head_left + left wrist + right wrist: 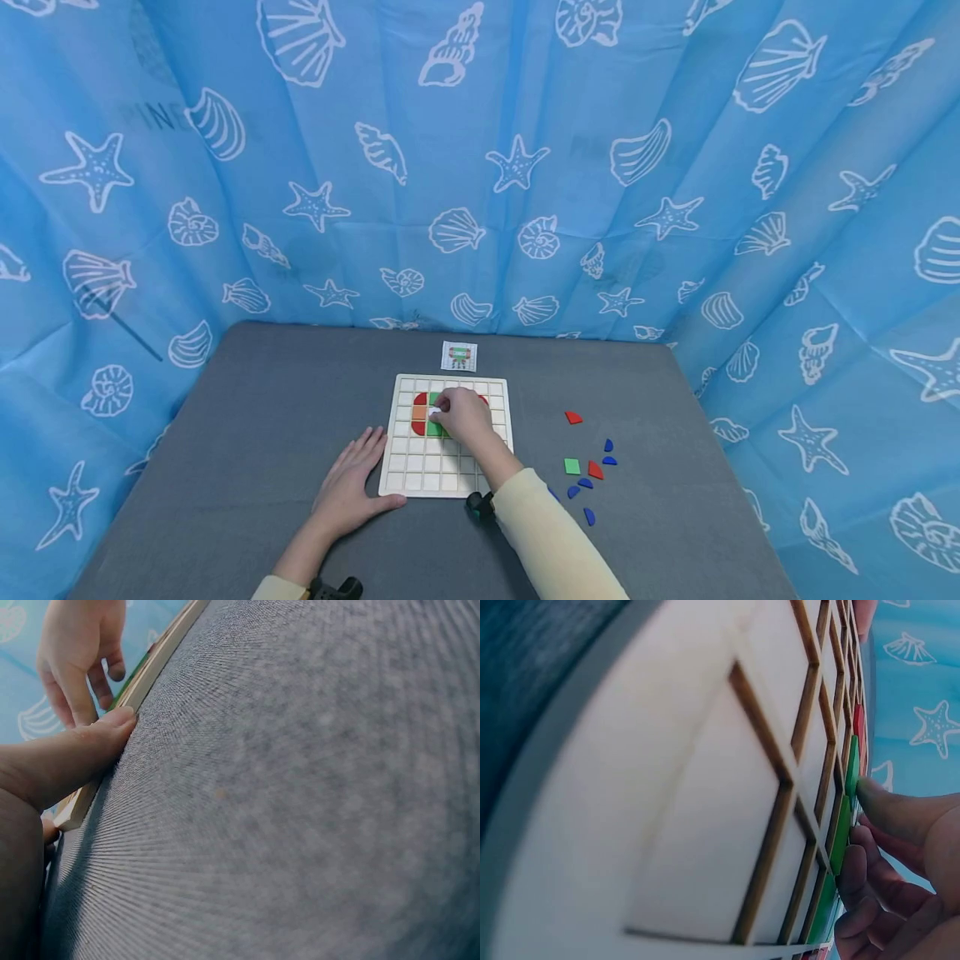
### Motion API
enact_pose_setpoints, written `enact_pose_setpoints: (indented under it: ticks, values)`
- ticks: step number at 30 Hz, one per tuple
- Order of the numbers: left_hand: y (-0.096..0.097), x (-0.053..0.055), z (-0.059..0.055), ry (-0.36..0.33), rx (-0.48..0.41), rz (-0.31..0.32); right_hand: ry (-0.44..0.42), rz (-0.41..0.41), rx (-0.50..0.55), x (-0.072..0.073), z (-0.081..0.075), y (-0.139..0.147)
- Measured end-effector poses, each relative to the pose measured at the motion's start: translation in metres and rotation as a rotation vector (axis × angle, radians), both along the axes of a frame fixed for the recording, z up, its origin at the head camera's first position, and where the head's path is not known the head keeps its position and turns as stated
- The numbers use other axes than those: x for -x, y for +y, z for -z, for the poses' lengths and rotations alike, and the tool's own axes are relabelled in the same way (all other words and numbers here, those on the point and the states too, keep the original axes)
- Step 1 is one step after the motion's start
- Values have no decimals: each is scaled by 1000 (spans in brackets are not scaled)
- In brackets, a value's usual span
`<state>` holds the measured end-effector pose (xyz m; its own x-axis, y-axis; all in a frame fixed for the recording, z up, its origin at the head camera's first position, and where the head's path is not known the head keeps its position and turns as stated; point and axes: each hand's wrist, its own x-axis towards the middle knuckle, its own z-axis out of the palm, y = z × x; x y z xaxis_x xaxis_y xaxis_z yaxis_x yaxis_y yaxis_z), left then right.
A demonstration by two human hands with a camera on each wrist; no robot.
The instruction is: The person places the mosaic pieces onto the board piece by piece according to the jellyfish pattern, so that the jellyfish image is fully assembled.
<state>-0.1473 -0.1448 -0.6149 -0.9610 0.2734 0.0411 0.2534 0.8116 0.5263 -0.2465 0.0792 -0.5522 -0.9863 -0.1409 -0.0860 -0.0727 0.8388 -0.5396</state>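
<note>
A cream grid board (413, 463) lies on the grey table. My left hand (351, 482) rests at its near left corner, fingers straight along the left side and thumb on the front edge; the left wrist view shows this thumb (97, 742) against the rim. My right hand (467, 418) reaches over the board, its thumb and fingertips pinching a small white piece (433, 411). Around it sit red quarter-round pieces (417, 428), an orange square (419, 412) and green squares (434, 430). In the right wrist view, the thumb is close to a green square (853, 766).
Right of the board lie loose pieces: red quarter-rounds (573, 417), a green square (572, 467) and several blue half-rounds (589, 517). A small picture card (459, 357) lies behind the board. A blue shell-patterned curtain (480, 167) hangs behind the table.
</note>
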Motion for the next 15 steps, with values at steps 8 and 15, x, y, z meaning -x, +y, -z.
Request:
enact_pose_setpoints:
  ticks: [8, 15]
  values:
    - [0, -1, -3, 3, -16, -2, -6, -28, 29, 0, -1, 0]
    - [-1, -3, -3, 16, -28, -1, 47, -49, 45, -8, -7, 10]
